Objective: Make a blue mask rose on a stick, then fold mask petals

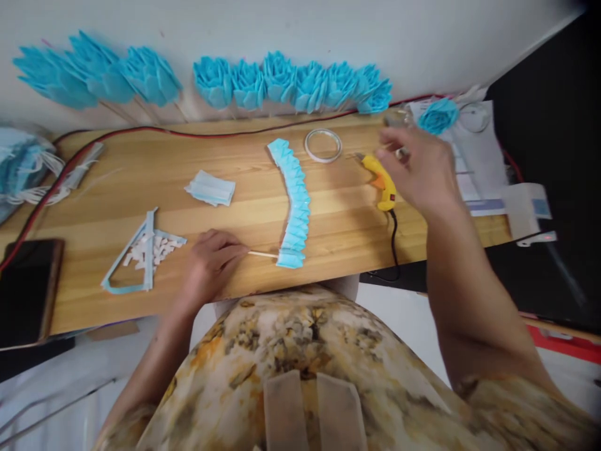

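My left hand [216, 260] is closed on a thin wooden stick [261, 254], pinched near the table's front edge. The stick's far end meets the lower end of a pleated blue strip [295, 200], which lies in a curve on the wood. My right hand [420, 166] is raised at the right, slightly blurred, its thumb and fingers half curled and apart. Beside and partly below it lies a yellow hot glue gun [385, 189] with an orange trigger, its nozzle pointing to the upper left. I make out nothing held in that hand.
Blue flowers on sticks [282, 81] lean along the wall. On the wooden table [225, 156] are a tape roll [323, 145], folded pale-blue pieces [211, 188], white scraps [150, 250], and a phone [29, 291]. A red-black cable [197, 133] runs along the back. Another blue flower [439, 116] lies on papers.
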`<state>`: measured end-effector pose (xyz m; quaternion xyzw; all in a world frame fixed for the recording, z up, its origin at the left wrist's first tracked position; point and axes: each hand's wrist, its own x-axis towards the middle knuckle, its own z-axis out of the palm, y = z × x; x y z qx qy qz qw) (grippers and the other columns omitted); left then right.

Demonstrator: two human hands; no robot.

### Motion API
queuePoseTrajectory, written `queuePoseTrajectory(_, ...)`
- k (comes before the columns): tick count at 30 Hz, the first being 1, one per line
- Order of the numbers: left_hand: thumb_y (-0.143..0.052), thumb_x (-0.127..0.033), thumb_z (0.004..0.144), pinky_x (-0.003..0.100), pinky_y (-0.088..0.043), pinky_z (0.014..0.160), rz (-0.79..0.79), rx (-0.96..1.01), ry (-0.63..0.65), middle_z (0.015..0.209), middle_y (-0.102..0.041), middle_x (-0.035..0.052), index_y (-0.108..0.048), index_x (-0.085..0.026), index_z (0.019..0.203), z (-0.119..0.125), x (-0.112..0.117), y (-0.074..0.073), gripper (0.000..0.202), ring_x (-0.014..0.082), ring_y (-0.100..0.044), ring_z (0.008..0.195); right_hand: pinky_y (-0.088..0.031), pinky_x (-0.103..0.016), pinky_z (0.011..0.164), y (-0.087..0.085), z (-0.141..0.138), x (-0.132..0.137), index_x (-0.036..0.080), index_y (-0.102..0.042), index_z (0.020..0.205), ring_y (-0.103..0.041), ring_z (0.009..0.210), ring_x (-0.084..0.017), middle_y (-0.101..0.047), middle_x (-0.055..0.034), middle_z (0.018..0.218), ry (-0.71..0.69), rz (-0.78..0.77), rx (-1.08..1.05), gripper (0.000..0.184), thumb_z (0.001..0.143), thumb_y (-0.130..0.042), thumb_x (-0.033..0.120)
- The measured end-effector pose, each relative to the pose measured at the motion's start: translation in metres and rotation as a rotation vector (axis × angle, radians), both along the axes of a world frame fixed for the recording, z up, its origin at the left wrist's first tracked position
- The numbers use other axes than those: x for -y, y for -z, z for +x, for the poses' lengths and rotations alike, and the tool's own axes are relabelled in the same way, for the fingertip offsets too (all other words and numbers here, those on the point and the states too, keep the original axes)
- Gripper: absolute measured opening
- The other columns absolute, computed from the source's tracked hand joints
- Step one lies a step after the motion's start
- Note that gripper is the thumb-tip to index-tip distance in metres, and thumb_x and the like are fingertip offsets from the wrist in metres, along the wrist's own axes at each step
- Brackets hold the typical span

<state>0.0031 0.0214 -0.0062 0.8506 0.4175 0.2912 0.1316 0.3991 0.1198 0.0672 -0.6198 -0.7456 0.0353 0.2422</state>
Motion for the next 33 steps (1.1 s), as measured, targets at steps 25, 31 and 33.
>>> queuePoseTrajectory(25,-0.062,-0.016,0.096,0.034,-0.044,0.074,0.073,0.002,0.019,0.091,-0.071,0.0067,-0.073,-0.018,0.093,0.001,0.001,0.002,0.012,0.0191,-0.059,0.084,-0.051,-0.041,0.087,0.054,-0.115,-0.109,0.021,-0.071,0.088,-0.069,0.101,-0.031,-0.077,-0.0129,0.103,-0.081,-0.263,-0.012,0.029,0.099,-0.046,0.032)
queuePoseTrajectory(31,-0.061,-0.016,0.097,0.035,-0.045,0.075,0.068,0.004,0.025,0.092,-0.072,0.0065,-0.073,-0.019,0.094,0.001,0.001,0.002,0.013,0.0191,-0.060,0.084,-0.048,-0.036,0.083,0.050,-0.125,-0.104,0.021,-0.070,0.084,-0.069,0.095,-0.026,-0.077,-0.0081,0.095,-0.141,-0.264,-0.110,0.023,0.094,-0.049,0.022)
queuePoseTrajectory(33,-0.062,-0.016,0.097,0.034,-0.044,0.074,0.083,0.002,0.030,0.091,-0.071,0.0066,-0.073,-0.018,0.094,0.000,0.000,0.003,0.012,0.0190,-0.060,0.084,-0.049,-0.035,0.084,0.053,-0.126,-0.104,0.021,-0.069,0.085,-0.069,0.092,-0.024,-0.077,-0.0062,0.095,-0.172,-0.250,-0.179,0.018,0.091,-0.053,0.019)
